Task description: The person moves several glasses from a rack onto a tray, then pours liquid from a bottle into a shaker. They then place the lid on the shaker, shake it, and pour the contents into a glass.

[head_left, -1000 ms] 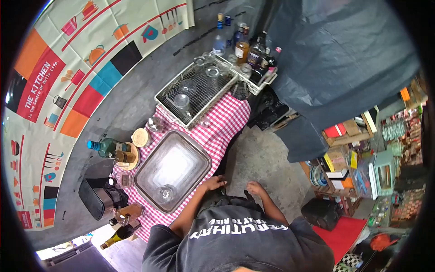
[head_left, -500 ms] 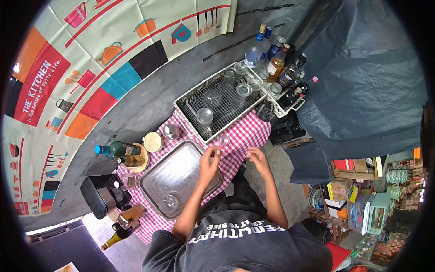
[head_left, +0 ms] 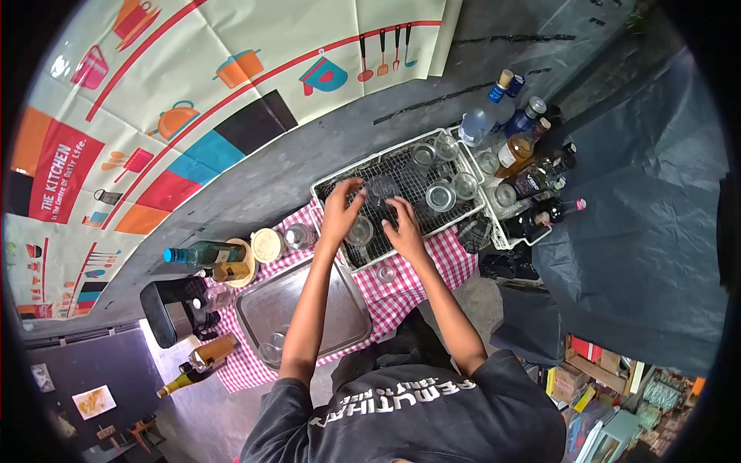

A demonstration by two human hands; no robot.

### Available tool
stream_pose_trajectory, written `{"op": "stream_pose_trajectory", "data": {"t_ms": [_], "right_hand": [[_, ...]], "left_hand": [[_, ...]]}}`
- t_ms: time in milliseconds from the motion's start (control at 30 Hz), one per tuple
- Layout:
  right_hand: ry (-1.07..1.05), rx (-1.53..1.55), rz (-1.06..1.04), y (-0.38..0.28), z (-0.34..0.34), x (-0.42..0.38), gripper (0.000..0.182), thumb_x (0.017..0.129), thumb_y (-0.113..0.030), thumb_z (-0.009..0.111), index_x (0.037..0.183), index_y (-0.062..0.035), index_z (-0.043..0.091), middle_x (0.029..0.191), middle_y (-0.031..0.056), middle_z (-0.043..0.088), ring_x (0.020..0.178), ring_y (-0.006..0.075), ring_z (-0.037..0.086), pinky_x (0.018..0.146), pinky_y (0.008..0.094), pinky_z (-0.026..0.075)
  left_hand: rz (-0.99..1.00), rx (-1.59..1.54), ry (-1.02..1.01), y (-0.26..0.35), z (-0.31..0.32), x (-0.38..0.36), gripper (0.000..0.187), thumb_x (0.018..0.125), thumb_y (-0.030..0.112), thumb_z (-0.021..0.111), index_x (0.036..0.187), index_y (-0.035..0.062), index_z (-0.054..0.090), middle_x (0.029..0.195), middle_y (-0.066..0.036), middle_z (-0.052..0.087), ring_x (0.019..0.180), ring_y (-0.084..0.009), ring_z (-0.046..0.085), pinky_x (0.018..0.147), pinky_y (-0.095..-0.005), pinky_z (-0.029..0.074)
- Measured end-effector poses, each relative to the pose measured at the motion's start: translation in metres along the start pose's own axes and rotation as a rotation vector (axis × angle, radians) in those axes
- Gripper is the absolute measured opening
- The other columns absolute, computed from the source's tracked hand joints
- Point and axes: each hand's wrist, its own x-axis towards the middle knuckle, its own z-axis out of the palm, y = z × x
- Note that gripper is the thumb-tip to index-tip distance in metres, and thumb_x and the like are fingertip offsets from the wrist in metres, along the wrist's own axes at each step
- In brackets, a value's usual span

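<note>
Both hands are over the wire dish rack [head_left: 421, 189], with a clear glass [head_left: 360, 231] between them. My left hand [head_left: 340, 212] hovers at the rack's left end, fingers apart and curved, on the left side of that glass. On the other side, my right hand [head_left: 404, 228] has its fingers spread, pointing toward a second clear glass [head_left: 380, 190] just beyond the fingertips. Neither hand grips anything. More upturned glasses, including a thick-based glass [head_left: 441, 196], stand at the rack's right end. A small glass [head_left: 386, 273] sits on the checked cloth in front.
A metal tray [head_left: 309, 309] holding glassware lies at the left on the red checked cloth [head_left: 440, 266]. Behind it are a glass jar [head_left: 299, 236] and a beige round container [head_left: 267, 245]. Several bottles [head_left: 525, 150] crowd a white rack at the right; a green bottle [head_left: 204, 254] stands left.
Both hands have moved forward and left, from in front of the rack to over it, around a glass. The camera view has shifted slightly.
</note>
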Motion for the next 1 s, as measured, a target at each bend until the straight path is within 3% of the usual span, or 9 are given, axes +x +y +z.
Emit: {"op": "stream_pose_trajectory", "data": {"t_ms": [100, 200, 233, 367, 467, 500, 633, 767, 1000], "right_hand": [[-0.019, -0.161, -0.016, 0.011, 0.009, 0.009, 0.064, 0.082, -0.009, 0.064, 0.14, -0.011, 0.035, 0.146, 0.0253, 0.024, 0.13, 0.0461, 0.031, 0.103, 0.0498, 0.034], [-0.061, -0.16, 0.012, 0.021, 0.011, 0.017, 0.08, 0.079, -0.008, 0.066, 0.146, -0.0132, 0.023, 0.149, 0.0258, 0.017, 0.134, 0.0476, 0.024, 0.106, 0.0513, 0.03], [-0.066, -0.159, 0.009, 0.025, 0.012, 0.019, 0.08, 0.079, -0.008, 0.066, 0.146, -0.0132, 0.023, 0.149, 0.0258, 0.017, 0.134, 0.0476, 0.024, 0.106, 0.0513, 0.03], [-0.059, -0.063, 0.049, 0.04, 0.015, 0.028, 0.09, 0.076, -0.004, 0.069, 0.148, -0.0137, 0.015, 0.147, 0.027, 0.022, 0.136, 0.0478, 0.021, 0.107, 0.0517, 0.029], [-0.087, -0.074, 0.064, 0.045, 0.015, 0.033, 0.094, 0.073, -0.003, 0.071, 0.148, -0.0127, 0.015, 0.145, 0.0266, 0.028, 0.136, 0.0468, 0.023, 0.107, 0.0508, 0.03], [-0.091, -0.055, 0.07, 0.044, 0.015, 0.035, 0.094, 0.072, -0.001, 0.071, 0.148, -0.0122, 0.017, 0.145, 0.0254, 0.029, 0.135, 0.0454, 0.025, 0.106, 0.0496, 0.032], [-0.078, 0.024, 0.063, 0.04, 0.013, 0.036, 0.092, 0.07, 0.001, 0.073, 0.146, -0.0104, 0.021, 0.145, 0.0226, 0.03, 0.134, 0.0404, 0.031, 0.106, 0.0463, 0.034], [-0.057, 0.045, 0.009, 0.034, 0.009, 0.035, 0.089, 0.071, 0.002, 0.072, 0.145, -0.0093, 0.024, 0.145, 0.019, 0.033, 0.133, 0.0377, 0.035, 0.104, 0.0449, 0.037], [-0.077, 0.04, -0.1, -0.013, -0.015, 0.04, 0.085, 0.074, 0.003, 0.068, 0.146, -0.0152, 0.026, 0.148, 0.0153, 0.03, 0.134, 0.0384, 0.033, 0.085, 0.0402, 0.055]], "left_hand": [[-0.033, 0.29, -0.216, -0.018, 0.01, 0.021, 0.05, 0.078, 0.016, 0.068, 0.123, 0.0009, 0.053, 0.122, -0.021, 0.055, 0.114, -0.0374, 0.052, 0.094, -0.0415, 0.043], [0.042, 0.388, -0.344, -0.042, 0.022, 0.034, 0.065, 0.073, 0.015, 0.072, 0.131, 0.0041, 0.046, 0.13, -0.022, 0.049, 0.118, -0.0383, 0.049, 0.097, -0.0417, 0.042], [-0.039, 0.41, -0.452, -0.047, 0.023, 0.041, 0.084, 0.067, 0.017, 0.078, 0.139, 0.0083, 0.037, 0.138, -0.022, 0.042, 0.123, -0.0408, 0.044, 0.101, -0.0421, 0.04], [-0.097, 0.637, -0.602, -0.044, 0.029, 0.06, 0.096, 0.064, 0.019, 0.08, 0.145, 0.0099, 0.028, 0.143, -0.024, 0.034, 0.13, -0.0387, 0.039, 0.104, -0.041, 0.039], [-0.27, 0.76, -0.797, -0.047, 0.036, 0.072, 0.117, 0.053, 0.029, 0.086, 0.148, 0.0119, 0.019, 0.15, -0.025, 0.022, 0.134, -0.039, 0.033, 0.106, -0.0413, 0.037], [-0.239, 0.748, -0.776, -0.051, 0.04, 0.072, 0.124, 0.048, 0.03, 0.088, 0.148, 0.0119, 0.017, 0.146, -0.029, 0.028, 0.131, -0.0404, 0.037, 0.105, -0.0415, 0.039], [-0.237, 0.763, -0.703, -0.057, 0.048, 0.069, 0.123, 0.044, 0.019, 0.089, 0.146, 0.0109, 0.021, 0.133, -0.03, 0.045, 0.116, -0.0436, 0.052, 0.096, -0.0428, 0.047], [-0.141, 0.639, -0.703, -0.055, 0.034, 0.066, 0.109, 0.05, 0.024, 0.088, 0.142, 0.0099, 0.032, 0.127, -0.024, 0.053, 0.115, -0.0411, 0.052, 0.095, -0.0428, 0.046], [0.141, 0.48, -0.441, -0.005, -0.006, 0.046, 0.101, 0.052, 0.02, 0.085, 0.141, 0.0156, 0.038, 0.132, -0.017, 0.051, 0.117, -0.0368, 0.052, 0.096, -0.0407, 0.045]]}}
